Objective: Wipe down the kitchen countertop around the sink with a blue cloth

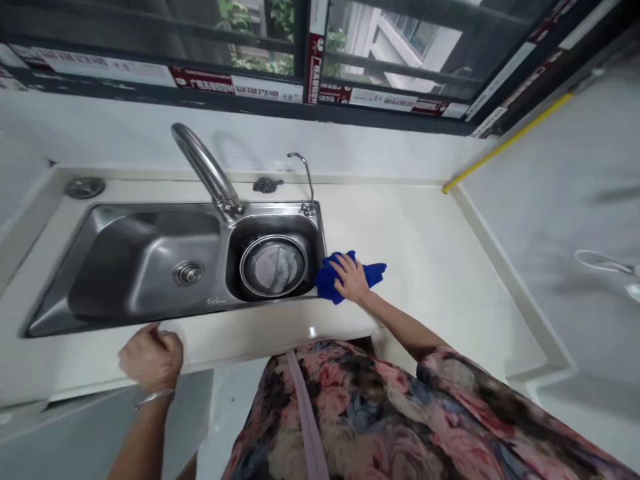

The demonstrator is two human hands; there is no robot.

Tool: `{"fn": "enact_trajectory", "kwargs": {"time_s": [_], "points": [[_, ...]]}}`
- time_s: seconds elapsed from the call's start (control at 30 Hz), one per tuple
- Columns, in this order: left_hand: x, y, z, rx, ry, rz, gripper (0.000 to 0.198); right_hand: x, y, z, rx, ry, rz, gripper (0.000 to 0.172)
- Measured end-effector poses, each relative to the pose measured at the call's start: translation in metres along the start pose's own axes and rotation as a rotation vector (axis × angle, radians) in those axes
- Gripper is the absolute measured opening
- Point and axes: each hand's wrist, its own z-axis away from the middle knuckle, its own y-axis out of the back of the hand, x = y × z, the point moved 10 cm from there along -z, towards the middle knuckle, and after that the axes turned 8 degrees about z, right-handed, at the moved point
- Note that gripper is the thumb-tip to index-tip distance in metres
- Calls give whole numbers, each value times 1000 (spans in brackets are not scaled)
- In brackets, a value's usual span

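Note:
My right hand (353, 280) presses down on a crumpled blue cloth (327, 281) at the right rim of the sink, with the fingers spread over it. One end of the cloth sticks out to the right past the hand. My left hand (153, 357), with a silver bracelet at the wrist, is at the front edge of the counter below the large basin. Its fingers look curled in, slightly blurred, and I see nothing in them. The steel double sink (150, 320) lies between and behind the hands.
A round strainer (243, 267) with a clear plastic piece sits in the small basin. Behind rise a large curved faucet (203, 160) and a thin tap (310, 177). A dark drain part (267, 185) and a round metal lid (85, 187) lie along the back.

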Motion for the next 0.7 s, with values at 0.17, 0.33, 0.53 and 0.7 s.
{"fn": "enact_trajectory", "kwargs": {"time_s": [0.17, 0.33, 0.53, 0.7], "points": [[62, -45, 19, -148, -230, 94, 50, 15, 5, 102, 59, 131, -46, 61], [69, -64, 28, -210, -92, 59, 54, 122, 9, 212, 108, -177, 13, 60], [80, -54, 29, -130, -137, 29, 49, 277, 13, 312, 82, -919, 111, 63], [75, -61, 26, -223, -80, 28, 45, 370, 16, 306, 69, -1483, 139, 66]]}}
